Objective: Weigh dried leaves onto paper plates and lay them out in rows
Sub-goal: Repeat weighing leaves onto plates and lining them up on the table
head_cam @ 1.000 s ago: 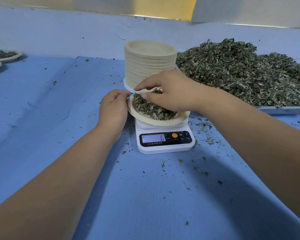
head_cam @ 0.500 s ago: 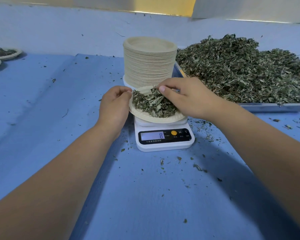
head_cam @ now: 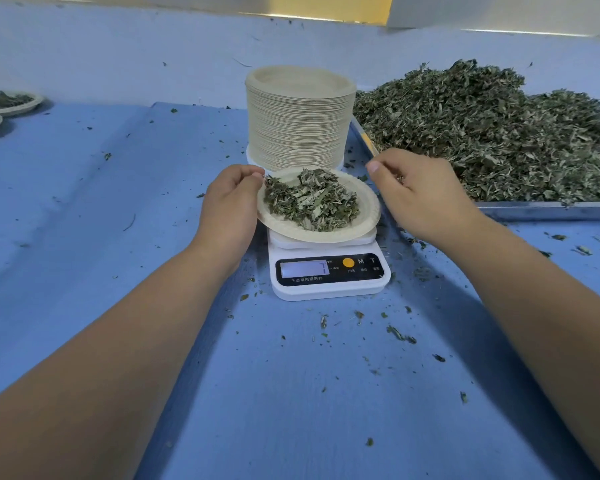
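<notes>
Plate [head_cam: 368,216] flat on the scale [head_cam: 329,289], heaped in the middle with leaves [head_cam: 312,200]. Held at the left rim by the left hand [head_cam: 227,206]: fingers curled, fingertips on the edge. Just right of the plate and clear of its rim, right hand [head_cam: 420,192], fingers curled round a few leaf bits [head_cam: 399,178] showing inside the curl, thumb tip raised. Both forearms bare, reaching in from the bottom corners. Scale white, display lit with a single blurred digit, an orange button beside it. Directly behind, close to the plate's far rim, a tall stack [head_cam: 300,116] of bare plates. Right of the stack, a big pile [head_cam: 492,133] of the same dried leaves on a metal tray [head_cam: 548,211], its near corner under the right hand. Underneath everything, blue cloth [head_cam: 84,237], creased, strewn with crumbs [head_cam: 399,334], mostly in front of and right of the scale. Far left, well apart, two filled plates [head_cam: 21,109] side by side, the nearer cut by the frame edge.
</notes>
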Motion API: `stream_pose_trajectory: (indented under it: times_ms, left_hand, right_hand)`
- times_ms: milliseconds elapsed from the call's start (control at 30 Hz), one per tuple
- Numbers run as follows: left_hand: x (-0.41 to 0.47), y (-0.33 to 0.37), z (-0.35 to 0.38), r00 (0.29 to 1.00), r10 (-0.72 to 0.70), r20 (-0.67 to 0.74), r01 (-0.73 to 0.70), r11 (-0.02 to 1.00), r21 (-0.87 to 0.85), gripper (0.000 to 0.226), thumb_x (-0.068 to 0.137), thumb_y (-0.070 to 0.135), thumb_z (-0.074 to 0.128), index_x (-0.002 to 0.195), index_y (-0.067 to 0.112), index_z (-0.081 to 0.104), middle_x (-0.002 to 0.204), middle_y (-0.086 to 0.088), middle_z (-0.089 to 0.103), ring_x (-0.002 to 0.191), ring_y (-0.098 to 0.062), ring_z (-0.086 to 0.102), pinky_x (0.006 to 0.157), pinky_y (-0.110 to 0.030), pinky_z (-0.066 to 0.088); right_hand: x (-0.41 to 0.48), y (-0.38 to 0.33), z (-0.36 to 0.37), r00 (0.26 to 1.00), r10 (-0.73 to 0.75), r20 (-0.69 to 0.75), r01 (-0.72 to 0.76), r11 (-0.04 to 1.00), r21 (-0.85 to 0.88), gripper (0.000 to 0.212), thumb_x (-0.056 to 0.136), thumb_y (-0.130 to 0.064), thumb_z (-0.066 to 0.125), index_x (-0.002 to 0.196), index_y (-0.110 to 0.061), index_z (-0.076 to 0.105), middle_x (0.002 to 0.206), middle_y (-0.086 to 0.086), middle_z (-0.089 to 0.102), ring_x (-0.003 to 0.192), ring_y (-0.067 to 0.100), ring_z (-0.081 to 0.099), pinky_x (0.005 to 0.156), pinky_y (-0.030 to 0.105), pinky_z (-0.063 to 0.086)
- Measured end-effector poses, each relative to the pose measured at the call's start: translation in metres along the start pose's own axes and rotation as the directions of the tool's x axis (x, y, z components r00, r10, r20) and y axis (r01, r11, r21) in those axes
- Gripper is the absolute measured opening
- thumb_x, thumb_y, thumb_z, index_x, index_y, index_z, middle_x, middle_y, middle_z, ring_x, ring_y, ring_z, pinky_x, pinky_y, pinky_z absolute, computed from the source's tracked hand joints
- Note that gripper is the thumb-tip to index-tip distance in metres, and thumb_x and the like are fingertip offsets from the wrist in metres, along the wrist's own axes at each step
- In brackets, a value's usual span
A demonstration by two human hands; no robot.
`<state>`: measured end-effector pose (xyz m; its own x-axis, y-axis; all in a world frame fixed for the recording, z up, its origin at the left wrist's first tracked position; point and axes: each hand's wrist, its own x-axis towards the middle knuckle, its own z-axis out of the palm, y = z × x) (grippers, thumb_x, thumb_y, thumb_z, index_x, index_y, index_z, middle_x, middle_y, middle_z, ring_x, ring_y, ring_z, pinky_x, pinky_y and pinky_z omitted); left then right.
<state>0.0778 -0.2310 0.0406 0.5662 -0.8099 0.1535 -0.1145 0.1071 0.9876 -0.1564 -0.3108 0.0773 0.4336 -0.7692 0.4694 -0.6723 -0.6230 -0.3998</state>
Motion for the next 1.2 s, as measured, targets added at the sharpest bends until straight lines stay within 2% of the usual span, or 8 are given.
stream_pose_trajectory:
  times_ms: [133,267,433,767,900,1000,1067,1200]
  left_hand:
    - [0.001,-0.001,0.002,0.997,-0.013,0.070,0.008,0.997,0.078,0.025,0.103,0.037,0.045,0.118,0.033,0.064,0.115,0.021,0.062,0.109,0.003,0.056,0.088,-0.022,0.042]
    - [0.000,0.009,0.004,0.980,-0.181,0.088,0.184,0.982,-0.035,0.035,0.102,0.042,0.047,0.130,0.027,0.062,0.130,0.007,0.065,0.124,-0.015,0.059,0.112,-0.041,0.043]
    - [0.001,0.035,-0.022,0.969,-0.248,-0.019,0.230,0.922,-0.311,0.016,0.098,0.023,0.059,0.089,0.019,0.071,0.080,0.003,0.074,0.076,-0.016,0.069,0.088,-0.039,0.055]
    - [-0.005,0.035,-0.174,0.899,-0.240,-0.365,0.162,0.959,-0.231,0.024,0.097,0.020,0.051,0.103,0.021,0.075,0.107,-0.003,0.077,0.091,-0.023,0.074,0.090,-0.040,0.058]
    - [-0.003,0.023,-0.248,0.846,-0.227,-0.483,0.215,0.973,-0.082,0.031,0.095,0.017,0.051,0.114,0.015,0.075,0.112,-0.012,0.075,0.079,-0.021,0.068,0.070,-0.028,0.052]
    - [0.003,0.014,-0.297,0.843,-0.128,-0.522,0.262,0.946,0.191,0.035,0.099,0.017,0.046,0.123,0.008,0.069,0.132,-0.016,0.065,0.114,-0.031,0.064,0.092,-0.038,0.052]
    - [0.006,0.009,-0.325,0.842,-0.053,-0.537,0.283,0.890,0.356,0.035,0.102,0.020,0.042,0.121,0.007,0.068,0.132,-0.012,0.064,0.120,-0.029,0.058,0.100,-0.036,0.046]
    - [0.003,-0.005,-0.373,0.872,0.019,-0.489,0.361,0.650,0.669,0.032,0.106,0.022,0.036,0.120,0.004,0.057,0.129,-0.022,0.060,0.117,-0.038,0.054,0.085,-0.037,0.035]
  right_hand:
    - [-0.011,-0.008,0.003,0.997,-0.021,0.072,0.029,0.994,-0.110,0.039,0.106,-0.045,0.036,0.079,-0.025,0.055,0.063,-0.001,0.056,0.063,0.022,0.055,0.072,0.032,0.037]
    - [-0.013,-0.025,0.006,0.989,0.023,0.144,-0.018,0.999,-0.032,0.035,0.107,-0.044,0.037,0.074,-0.034,0.042,0.062,-0.007,0.050,0.063,0.008,0.049,0.122,0.049,0.019]
    - [-0.009,-0.055,0.006,0.983,-0.016,0.182,-0.011,0.989,0.148,0.031,0.095,-0.062,0.051,0.092,-0.032,0.059,0.086,-0.011,0.064,0.083,0.011,0.060,0.084,0.031,0.039]
    - [0.018,-0.173,0.082,0.882,-0.303,0.361,0.170,0.919,0.356,0.054,0.058,-0.080,0.071,0.088,-0.036,0.068,0.101,-0.020,0.069,0.092,0.004,0.064,0.090,0.028,0.051]
    - [0.031,-0.226,0.137,0.851,-0.334,0.404,0.152,0.895,0.419,0.053,0.056,-0.081,0.074,0.084,-0.036,0.067,0.092,-0.014,0.068,0.069,0.004,0.058,0.065,0.028,0.048]
    - [0.043,-0.263,0.180,0.833,-0.358,0.422,0.159,0.886,0.436,0.047,0.062,-0.076,0.078,0.083,-0.036,0.066,0.090,-0.017,0.064,0.077,-0.003,0.056,0.061,0.023,0.039]
    - [0.051,-0.286,0.205,0.826,-0.367,0.427,0.177,0.889,0.423,0.047,0.064,-0.075,0.078,0.083,-0.034,0.065,0.087,-0.017,0.062,0.081,-0.003,0.055,0.060,0.023,0.037]
    - [0.068,-0.320,0.252,0.816,-0.405,0.413,0.268,0.897,0.350,0.052,0.067,-0.075,0.074,0.087,-0.028,0.063,0.088,-0.013,0.063,0.087,0.010,0.058,0.068,0.029,0.044]
